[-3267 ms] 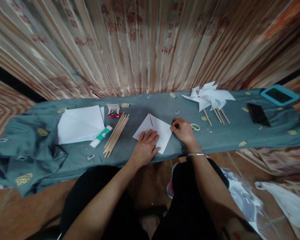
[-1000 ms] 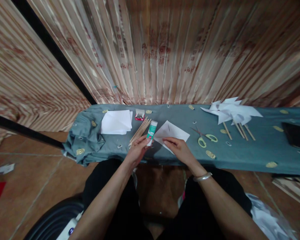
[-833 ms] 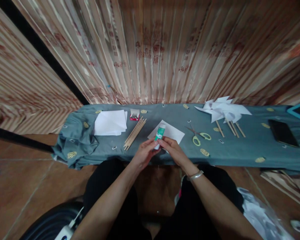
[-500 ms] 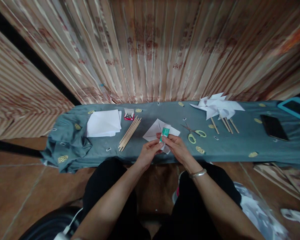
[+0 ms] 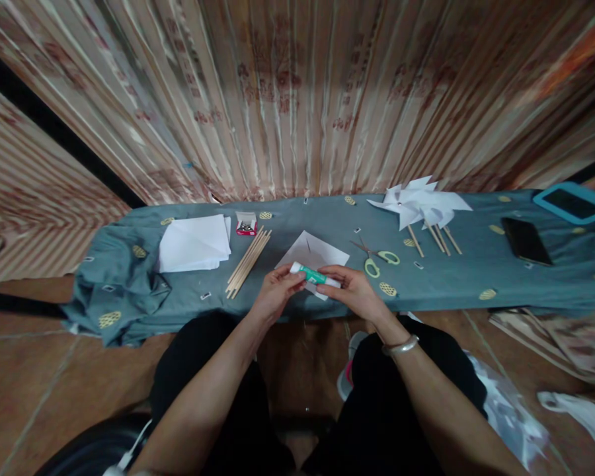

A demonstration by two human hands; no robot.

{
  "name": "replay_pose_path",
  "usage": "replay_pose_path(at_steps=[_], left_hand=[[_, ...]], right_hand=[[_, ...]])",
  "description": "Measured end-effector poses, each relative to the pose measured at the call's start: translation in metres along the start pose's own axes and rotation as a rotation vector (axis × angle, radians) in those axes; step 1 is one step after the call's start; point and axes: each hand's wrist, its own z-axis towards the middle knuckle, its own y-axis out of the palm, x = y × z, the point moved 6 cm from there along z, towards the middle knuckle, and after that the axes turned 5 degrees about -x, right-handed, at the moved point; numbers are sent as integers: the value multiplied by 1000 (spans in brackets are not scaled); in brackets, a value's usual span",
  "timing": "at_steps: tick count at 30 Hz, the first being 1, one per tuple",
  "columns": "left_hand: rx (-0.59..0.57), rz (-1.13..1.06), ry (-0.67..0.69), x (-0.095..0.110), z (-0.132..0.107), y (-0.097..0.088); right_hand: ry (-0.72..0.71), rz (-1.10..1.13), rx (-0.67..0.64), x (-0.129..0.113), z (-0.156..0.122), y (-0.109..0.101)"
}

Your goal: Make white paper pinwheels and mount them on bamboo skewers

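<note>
Glue (image 5: 315, 276) is gripped by fingers of left hand (image 5: 276, 291) and right hand (image 5: 359, 291) near the table's (image 5: 446, 284) front edge: probably light, stiff, slick, best held by its ends.

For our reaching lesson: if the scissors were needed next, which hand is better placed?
Probably the right hand: the scissors lie near it, whereas the left hand is farther off, across the glue stick both hold.

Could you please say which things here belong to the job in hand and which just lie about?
Likely the job's: glue stick, held by left hand and right hand; paper square; scissors; wooden sticks; small red box; paper stack; pinwheels.

Likely just lying about: phone; blue-framed device; plastic bag.
</note>
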Motion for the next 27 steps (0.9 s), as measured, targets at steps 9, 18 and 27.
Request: replay_pose_path(at_steps=[9,18,27], left_hand=[[-19,95,-20,6,-9,-2],[-108,423,79,16,-9,-2],[-17,176,-45,10,-12,-15]], right_hand=[[105,489,74,-1,3,-3],[115,490,131,-1,9,-7],[102,505,180,2,13,-22]])
